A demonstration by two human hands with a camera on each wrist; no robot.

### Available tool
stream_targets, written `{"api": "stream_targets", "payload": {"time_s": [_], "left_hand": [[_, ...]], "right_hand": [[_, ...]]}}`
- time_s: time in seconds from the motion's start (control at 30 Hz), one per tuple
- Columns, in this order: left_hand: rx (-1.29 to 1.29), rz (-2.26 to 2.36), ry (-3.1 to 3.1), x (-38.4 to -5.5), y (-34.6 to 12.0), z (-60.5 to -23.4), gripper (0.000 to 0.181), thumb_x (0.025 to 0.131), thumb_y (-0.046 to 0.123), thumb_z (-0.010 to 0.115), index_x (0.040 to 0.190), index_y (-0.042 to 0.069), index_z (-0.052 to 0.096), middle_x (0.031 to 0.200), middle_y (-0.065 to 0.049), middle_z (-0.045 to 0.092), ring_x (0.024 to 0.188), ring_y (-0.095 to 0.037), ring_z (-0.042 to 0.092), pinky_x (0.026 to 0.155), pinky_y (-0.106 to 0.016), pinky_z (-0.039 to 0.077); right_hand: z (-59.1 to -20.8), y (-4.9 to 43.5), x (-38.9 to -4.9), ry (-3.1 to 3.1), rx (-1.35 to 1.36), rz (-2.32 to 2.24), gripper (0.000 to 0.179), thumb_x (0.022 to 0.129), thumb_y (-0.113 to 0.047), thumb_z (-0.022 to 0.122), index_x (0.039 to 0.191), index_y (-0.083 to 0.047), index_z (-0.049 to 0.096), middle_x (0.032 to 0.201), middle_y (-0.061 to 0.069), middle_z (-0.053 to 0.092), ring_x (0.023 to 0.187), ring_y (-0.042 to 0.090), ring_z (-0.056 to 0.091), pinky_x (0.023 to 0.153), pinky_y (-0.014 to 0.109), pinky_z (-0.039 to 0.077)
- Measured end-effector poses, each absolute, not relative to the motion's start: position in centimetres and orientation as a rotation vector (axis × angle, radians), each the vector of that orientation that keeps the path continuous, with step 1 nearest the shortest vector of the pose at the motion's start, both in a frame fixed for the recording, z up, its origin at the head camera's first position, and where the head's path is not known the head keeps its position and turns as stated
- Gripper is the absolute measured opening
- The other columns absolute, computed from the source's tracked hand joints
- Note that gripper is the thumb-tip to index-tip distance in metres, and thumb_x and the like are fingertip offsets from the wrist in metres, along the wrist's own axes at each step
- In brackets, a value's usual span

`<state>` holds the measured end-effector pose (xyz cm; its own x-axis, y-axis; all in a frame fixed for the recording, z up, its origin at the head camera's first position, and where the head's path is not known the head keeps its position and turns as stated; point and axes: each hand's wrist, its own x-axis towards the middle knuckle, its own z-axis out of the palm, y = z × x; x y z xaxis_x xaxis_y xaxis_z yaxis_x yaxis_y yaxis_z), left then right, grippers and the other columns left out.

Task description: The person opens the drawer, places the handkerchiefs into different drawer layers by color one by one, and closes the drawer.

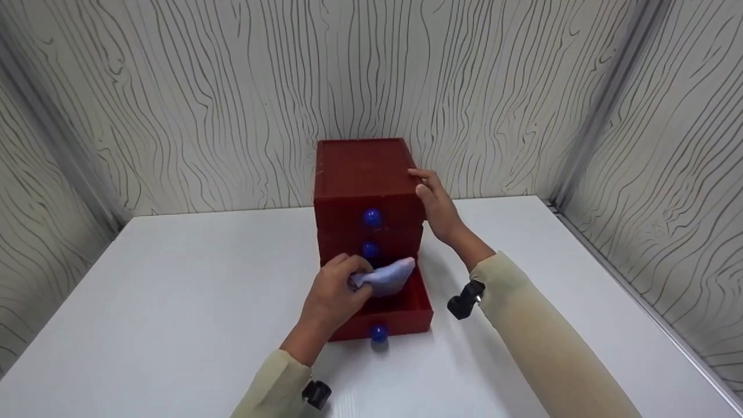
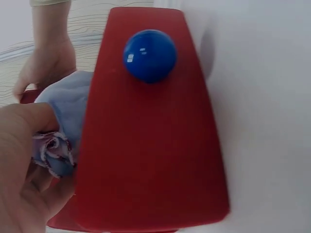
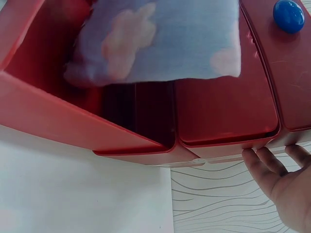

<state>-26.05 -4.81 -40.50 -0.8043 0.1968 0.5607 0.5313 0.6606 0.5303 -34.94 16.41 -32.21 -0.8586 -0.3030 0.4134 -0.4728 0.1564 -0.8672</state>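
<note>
A dark red cabinet (image 1: 365, 168) with three stacked drawers stands on the white table, its bottom drawer (image 1: 383, 323) pulled out. My left hand (image 1: 336, 290) pinches a light blue cloth (image 1: 390, 278) with pink patches over that drawer. In the left wrist view, the gathered, stitched edge of the cloth (image 2: 52, 148) shows between thumb and fingers. The right wrist view has the cloth (image 3: 160, 43) hanging across the drawer opening. With its fingers extended, my right hand (image 1: 438, 206) rests against the cabinet's right side, fingertips at the top edge.
Each drawer front has a round blue knob; the lowest knob (image 1: 379, 333) sticks out toward me. White table surface (image 1: 203, 302) lies around the cabinet. Wood-grain-patterned panels (image 1: 232, 98) stand behind it and on both sides.
</note>
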Motion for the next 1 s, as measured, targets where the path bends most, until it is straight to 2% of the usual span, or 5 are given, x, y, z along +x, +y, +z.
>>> {"api": "stream_targets", "payload": {"time_s": [0.23,0.57,0.77,1.0], "left_hand": [[-0.619,-0.971,-2.522,-26.4,-4.8,-41.6,0.021,0.071,0.008,0.069,0.084,0.023,0.062,0.084,0.010,0.056,0.076,-0.005,0.050,0.066,-0.019,0.048],[-0.525,-0.854,-2.581,-27.4,-4.8,-42.0,0.018,0.071,0.010,0.068,0.082,0.024,0.064,0.082,0.009,0.059,0.079,-0.009,0.053,0.069,-0.024,0.049],[-0.488,-0.827,-2.645,-27.4,-4.9,-41.9,0.015,0.072,0.017,0.069,0.085,0.024,0.066,0.084,0.009,0.060,0.079,-0.010,0.052,0.070,-0.026,0.049],[-0.591,-0.867,-2.609,-26.5,-5.1,-42.0,0.017,0.076,0.031,0.064,0.090,0.021,0.066,0.087,0.004,0.063,0.082,-0.014,0.057,0.072,-0.027,0.049]], "right_hand": [[-32.2,16.6,-35.0,-2.268,0.771,1.770,0.042,0.097,-0.017,0.025,0.136,-0.004,0.027,0.126,0.017,0.041,0.097,0.015,0.056,0.077,0.028,0.048],[-32.2,16.4,-35.0,-2.272,0.771,1.791,0.042,0.097,-0.019,0.026,0.136,-0.005,0.026,0.127,0.019,0.040,0.103,0.022,0.053,0.078,0.029,0.049],[-32.2,16.4,-35.0,-2.273,0.771,1.796,0.042,0.097,-0.018,0.026,0.137,-0.005,0.026,0.129,0.019,0.040,0.104,0.023,0.053,0.078,0.028,0.049],[-32.3,16.4,-35.0,-2.257,0.784,1.825,0.042,0.097,-0.017,0.025,0.136,-0.004,0.026,0.133,0.020,0.038,0.109,0.028,0.051,0.080,0.029,0.048]]}}
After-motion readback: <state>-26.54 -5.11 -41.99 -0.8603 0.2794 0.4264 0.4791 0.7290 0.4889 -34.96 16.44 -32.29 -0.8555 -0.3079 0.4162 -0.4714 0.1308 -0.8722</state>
